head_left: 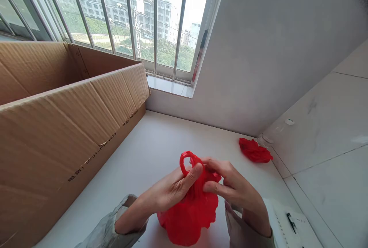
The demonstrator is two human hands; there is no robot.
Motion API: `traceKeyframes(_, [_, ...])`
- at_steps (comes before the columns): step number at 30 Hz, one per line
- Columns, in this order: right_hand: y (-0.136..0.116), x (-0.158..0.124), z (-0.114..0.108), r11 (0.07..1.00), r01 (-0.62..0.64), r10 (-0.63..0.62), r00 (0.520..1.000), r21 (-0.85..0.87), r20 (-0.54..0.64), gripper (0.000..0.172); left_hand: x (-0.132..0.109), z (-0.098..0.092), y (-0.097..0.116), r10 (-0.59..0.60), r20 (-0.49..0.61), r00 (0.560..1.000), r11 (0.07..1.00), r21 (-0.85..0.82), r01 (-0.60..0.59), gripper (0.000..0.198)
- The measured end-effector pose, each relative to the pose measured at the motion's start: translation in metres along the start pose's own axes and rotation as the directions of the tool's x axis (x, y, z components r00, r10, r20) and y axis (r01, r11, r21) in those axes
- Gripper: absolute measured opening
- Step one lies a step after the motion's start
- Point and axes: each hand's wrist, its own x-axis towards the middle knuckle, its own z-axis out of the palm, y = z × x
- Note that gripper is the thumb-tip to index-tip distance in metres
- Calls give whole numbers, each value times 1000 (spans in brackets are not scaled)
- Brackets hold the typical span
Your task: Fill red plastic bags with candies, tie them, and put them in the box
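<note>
A red plastic bag [188,213] sits bunched on the white counter [152,144], its neck gathered and one handle standing up as a loop. My left hand [169,192] grips the gathered neck from the left, thumb pressed against the base of the loop. My right hand [232,188] pinches the same neck from the right, fingers curled into the plastic. Both hands are closed on the bag. A second crumpled red bag [254,151] lies apart in the far right corner of the counter.
A large open cardboard box [57,125] fills the left side, reaching past the counter's front. Behind it is a barred window [155,22]. Tiled wall rises on the right. A white notebook-like object [290,227] lies at my right wrist.
</note>
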Motion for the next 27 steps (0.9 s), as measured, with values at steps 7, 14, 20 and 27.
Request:
traceKeyframes(7, [8, 0, -1, 992, -127, 122, 982, -26, -147, 25, -1, -10, -13, -90, -99, 991, 990, -120, 78, 44])
traceKeyframes(14, [8, -8, -13, 973, -229, 187, 871, -39, -454, 34, 2, -19, -15, -217, -159, 963, 938, -307, 161, 41])
traceKeyframes(20, [12, -3, -5, 971, -174, 235, 811, 161, -535, 34, 9, -16, -16, -275, 59, 960, 795, -547, 262, 44])
traceKeyframes(27, [-28, -24, 14, 997, 73, -67, 943, 4, -325, 15, 14, -29, -9, -23, 194, 981, 689, -707, 156, 36])
